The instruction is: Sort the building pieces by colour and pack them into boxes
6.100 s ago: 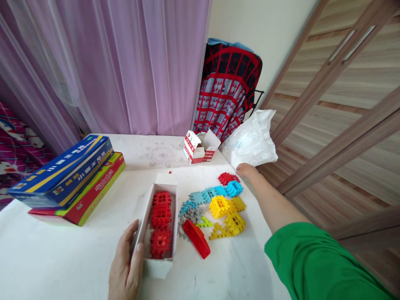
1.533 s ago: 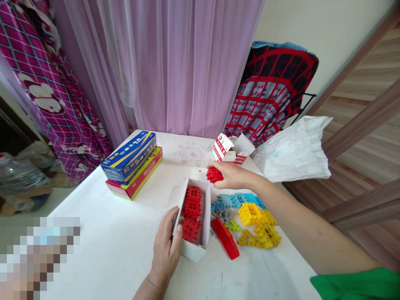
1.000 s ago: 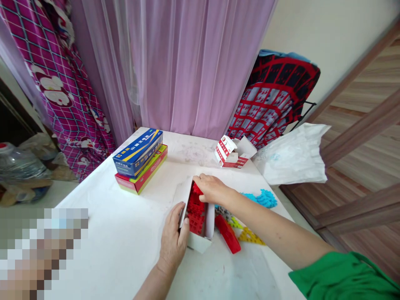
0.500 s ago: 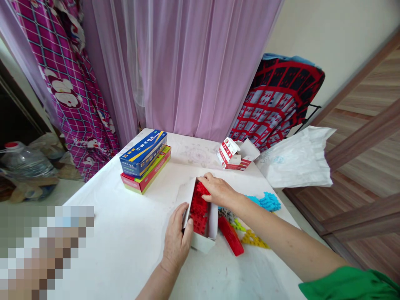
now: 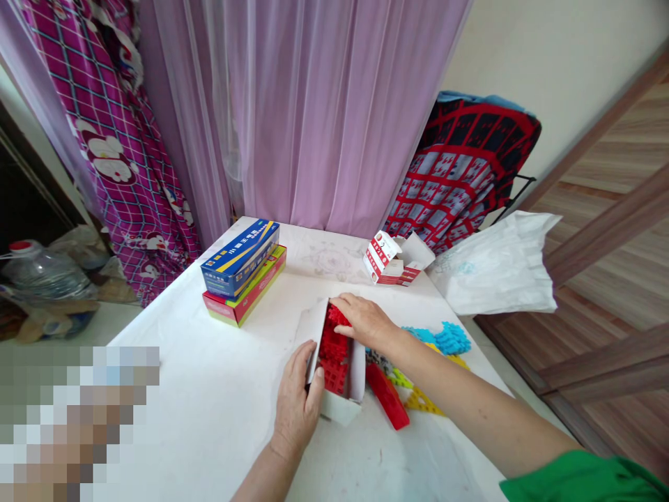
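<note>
— Where is the white box [image 5: 355, 362]?

— Near the middle of the counter [image 5: 209, 390], open at the top, with red blocks [image 5: 332, 352] stacked inside it in a row.

— And the hands?

— The left hand [image 5: 299, 404] clasps the box's near left wall, thumb against the inner edge, fingers spread along the outside. The right hand [image 5: 364, 319] lies over the box's far end, fingers curled down onto the topmost red block; whether it grips that block or only presses it, I cannot tell.

— What lies around the box?

— Just right of it, a long red piece [image 5: 387, 396], with yellow blocks [image 5: 424, 400] and blue blocks [image 5: 444, 337] beyond. Well left of the box, a blue carton [image 5: 239, 256] rests on a red carton [image 5: 251, 293]. Behind the box sits a small red-and-white carton [image 5: 389, 258].
</note>
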`<state>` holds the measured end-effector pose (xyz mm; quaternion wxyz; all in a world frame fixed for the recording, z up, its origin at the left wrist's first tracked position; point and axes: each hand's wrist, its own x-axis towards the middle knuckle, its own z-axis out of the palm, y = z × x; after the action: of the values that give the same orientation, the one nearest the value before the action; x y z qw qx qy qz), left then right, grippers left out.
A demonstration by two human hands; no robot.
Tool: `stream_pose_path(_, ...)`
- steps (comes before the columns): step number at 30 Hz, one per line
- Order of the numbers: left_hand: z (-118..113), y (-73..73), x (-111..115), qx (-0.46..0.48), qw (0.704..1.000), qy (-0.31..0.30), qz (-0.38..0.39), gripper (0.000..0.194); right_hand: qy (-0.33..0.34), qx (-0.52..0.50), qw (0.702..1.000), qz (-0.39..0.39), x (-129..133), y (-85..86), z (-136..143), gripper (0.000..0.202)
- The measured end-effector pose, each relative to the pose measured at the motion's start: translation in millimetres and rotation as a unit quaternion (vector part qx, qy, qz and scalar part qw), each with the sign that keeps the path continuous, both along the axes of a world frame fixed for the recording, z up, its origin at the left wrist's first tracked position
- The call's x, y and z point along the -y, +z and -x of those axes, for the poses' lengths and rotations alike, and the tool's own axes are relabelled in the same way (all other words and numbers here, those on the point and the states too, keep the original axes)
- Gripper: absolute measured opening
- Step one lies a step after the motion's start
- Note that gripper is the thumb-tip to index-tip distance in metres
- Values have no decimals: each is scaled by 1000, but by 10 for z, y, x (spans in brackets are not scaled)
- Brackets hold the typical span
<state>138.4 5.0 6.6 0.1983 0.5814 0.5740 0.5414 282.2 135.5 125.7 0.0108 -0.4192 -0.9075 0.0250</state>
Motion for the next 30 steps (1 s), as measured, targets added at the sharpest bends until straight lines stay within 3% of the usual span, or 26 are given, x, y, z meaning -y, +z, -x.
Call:
stream_pose_path(6,-4,7,-1,2,1000,1,4,40,-6,-85,996,21,90,51,-108,50)
stream_pose_path(13,0,7,-6,9,1000,-1,4,39,56,-15,996,65,330,59,23,48)
stream_pose_path(21,-2,24,3,3,1000,-2,5,39,69,-9,997,31,292,-35,37,53)
stream_pose_path(30,0,36,-1,0,1000,-2,-1,39,56,-79,993,62,254,-126,-36,58)
